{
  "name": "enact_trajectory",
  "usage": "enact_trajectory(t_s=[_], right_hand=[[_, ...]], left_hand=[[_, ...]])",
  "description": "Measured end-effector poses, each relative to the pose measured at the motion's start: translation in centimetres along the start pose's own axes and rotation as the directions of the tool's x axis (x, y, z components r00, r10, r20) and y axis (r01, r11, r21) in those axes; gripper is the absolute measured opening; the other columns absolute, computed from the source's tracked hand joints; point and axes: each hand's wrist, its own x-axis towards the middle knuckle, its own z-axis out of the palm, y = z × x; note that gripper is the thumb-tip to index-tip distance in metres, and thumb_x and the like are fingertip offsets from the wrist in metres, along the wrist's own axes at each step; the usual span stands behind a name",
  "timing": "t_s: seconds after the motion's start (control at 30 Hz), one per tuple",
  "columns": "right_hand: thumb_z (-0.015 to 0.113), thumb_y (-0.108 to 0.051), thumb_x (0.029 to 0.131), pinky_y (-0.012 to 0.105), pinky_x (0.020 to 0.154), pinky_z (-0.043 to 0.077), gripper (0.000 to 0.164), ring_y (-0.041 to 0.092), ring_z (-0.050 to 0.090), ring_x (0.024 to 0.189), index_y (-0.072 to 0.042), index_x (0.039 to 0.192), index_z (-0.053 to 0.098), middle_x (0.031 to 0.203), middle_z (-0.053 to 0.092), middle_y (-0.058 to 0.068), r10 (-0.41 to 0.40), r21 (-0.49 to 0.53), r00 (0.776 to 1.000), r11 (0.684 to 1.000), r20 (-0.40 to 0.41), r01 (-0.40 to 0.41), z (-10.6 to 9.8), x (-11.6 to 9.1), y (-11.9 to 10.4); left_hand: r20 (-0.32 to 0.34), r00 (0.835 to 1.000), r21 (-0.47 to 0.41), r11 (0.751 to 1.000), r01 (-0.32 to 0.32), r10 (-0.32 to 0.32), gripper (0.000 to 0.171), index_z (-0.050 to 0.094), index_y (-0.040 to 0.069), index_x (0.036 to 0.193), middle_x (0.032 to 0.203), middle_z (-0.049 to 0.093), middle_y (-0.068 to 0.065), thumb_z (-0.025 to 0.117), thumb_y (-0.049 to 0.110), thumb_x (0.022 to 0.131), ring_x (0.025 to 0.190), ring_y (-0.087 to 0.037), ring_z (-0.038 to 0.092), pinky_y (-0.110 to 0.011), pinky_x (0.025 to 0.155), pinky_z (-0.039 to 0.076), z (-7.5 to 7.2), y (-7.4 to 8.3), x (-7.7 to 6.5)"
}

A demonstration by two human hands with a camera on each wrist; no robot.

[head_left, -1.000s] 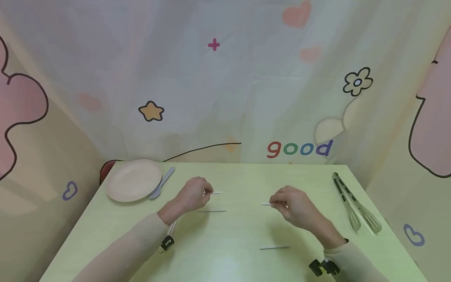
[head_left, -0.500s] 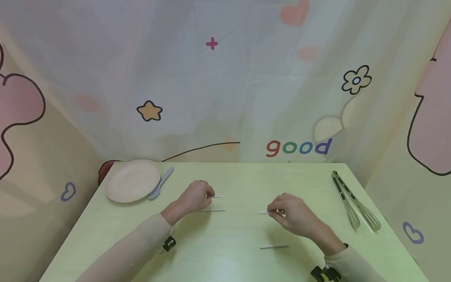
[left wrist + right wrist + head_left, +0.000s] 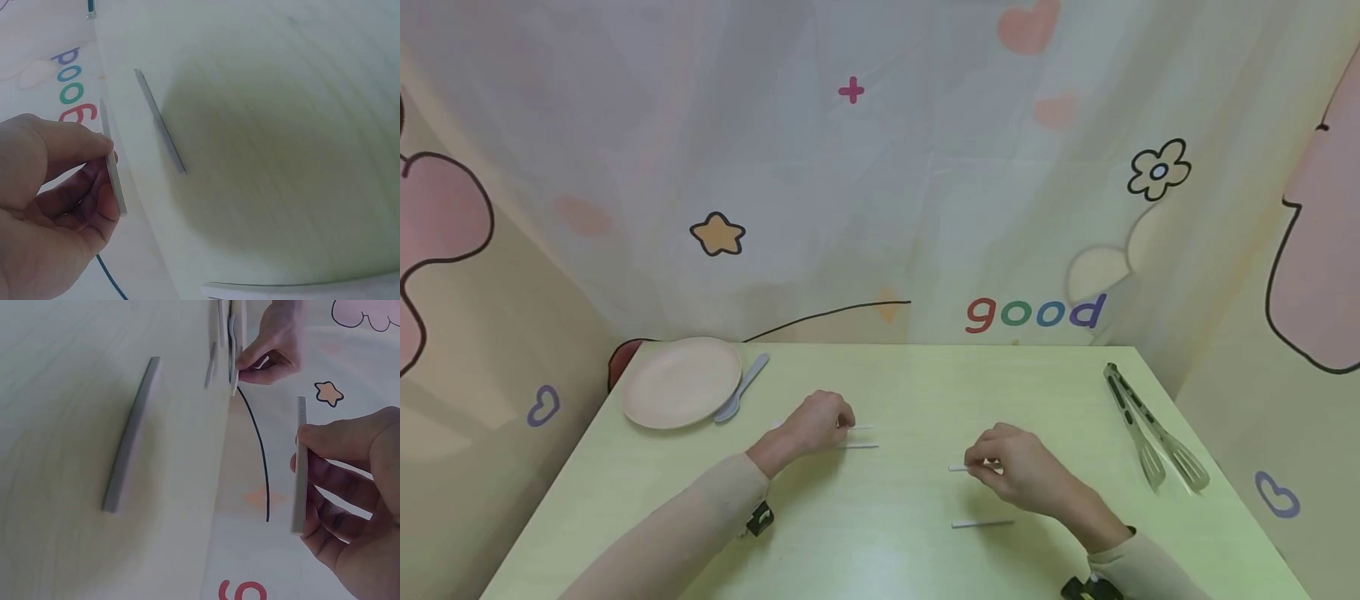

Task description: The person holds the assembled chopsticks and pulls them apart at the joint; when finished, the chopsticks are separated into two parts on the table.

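Between thumb and fingertips, my left hand (image 3: 812,423) pinches a thin pale stick (image 3: 114,178), which hangs above the table. A similar grey stick (image 3: 159,122) lies on the tabletop just below that hand. My right hand (image 3: 1022,468) likewise pinches a thin pale stick (image 3: 300,475) by its side, held level in the head view. Below it, another stick (image 3: 982,524) rests on the table, its shadowed side showing in the right wrist view. Both held sticks run roughly parallel to the ones under them, and part of each is hidden by fingers.
A cream plate (image 3: 681,383) sits at the table's back left, with a grey spoon (image 3: 743,387) beside it. Metal tongs (image 3: 1153,433) lie along the right side. A printed curtain (image 3: 880,192) stands behind the pale green table (image 3: 880,533).
Both hands have moved down towards the sticks on the table, the right one farther, each still pinching its stick. The sticks on the table stay where they were.
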Motion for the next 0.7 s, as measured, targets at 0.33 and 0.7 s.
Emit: enact_trajectory(t_s=[0.33,0.7], right_hand=[[0.075,-0.007,0.081,0.018,0.060,0.044,0.015,0.003,0.051,0.070,-0.022,0.080,0.072,0.075,0.063,-0.015,0.017,0.044,0.999,0.999,0.046,-0.019,1.4,-0.7,0.0],[0.075,-0.007,0.082,0.018,0.062,0.047,0.009,0.001,0.055,0.072,-0.015,0.083,0.075,0.078,0.066,-0.013,-0.005,0.052,0.996,0.999,0.089,0.000,2.0,-1.1,0.4]], left_hand=[[0.058,0.998,-0.005,1.000,0.013,-0.013,0.015,0.077,0.002,0.092,0.091,0.074,-0.008,0.067,-0.003,0.082,0.077,-0.012,0.061,-0.029,0.072,0.055,1.2,-0.8,0.3],[0.087,0.996,-0.012,1.000,0.022,-0.021,0.012,0.077,0.003,0.090,0.088,0.074,-0.007,0.069,-0.002,0.083,0.080,-0.014,0.064,-0.032,0.073,0.055,1.7,-1.0,0.7]])
